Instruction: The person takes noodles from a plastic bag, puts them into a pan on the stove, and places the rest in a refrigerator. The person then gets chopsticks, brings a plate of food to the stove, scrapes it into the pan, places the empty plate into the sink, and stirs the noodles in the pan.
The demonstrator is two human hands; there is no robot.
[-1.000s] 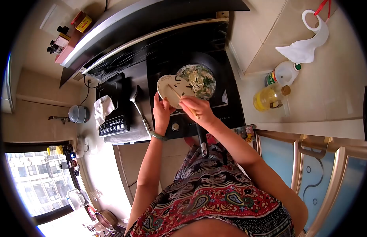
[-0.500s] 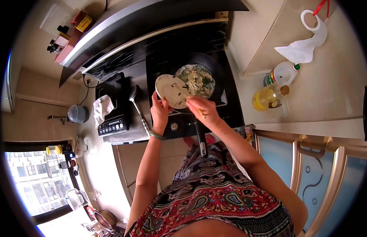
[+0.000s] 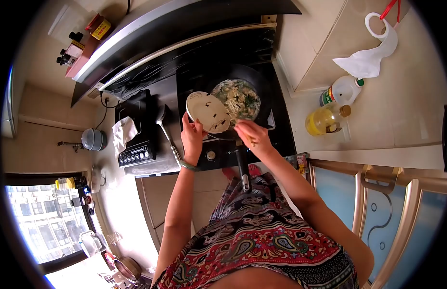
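Observation:
My left hand point(image 3: 191, 138) grips the near left edge of a pale bowl point(image 3: 199, 102), tilted beside the pan. A few dark bits cling to the bowl's inside. My right hand point(image 3: 254, 137) is closed on chopsticks point(image 3: 252, 141), whose pale ends show below the fingers; their tips are hard to make out near the pan's front edge. Beneath and beyond both hands sits a dark frying pan point(image 3: 256, 77) on the stove. Mushroom-like strands and chopped greens point(image 3: 239, 100) lie in its liquid. The pan handle point(image 3: 243, 168) points toward my body.
Left of the stove are a ladle point(image 3: 166, 132), an induction cooker point(image 3: 136, 153) and a white cloth point(image 3: 124, 132). To the right stand an oil bottle point(image 3: 324, 119) and a white jug point(image 3: 346, 90). The range hood point(image 3: 185, 29) hangs above the back.
My right hand and the chopsticks have moved from over the bowl rightward, to the pan's front edge. The bowl has shifted slightly left and shows more of its inside.

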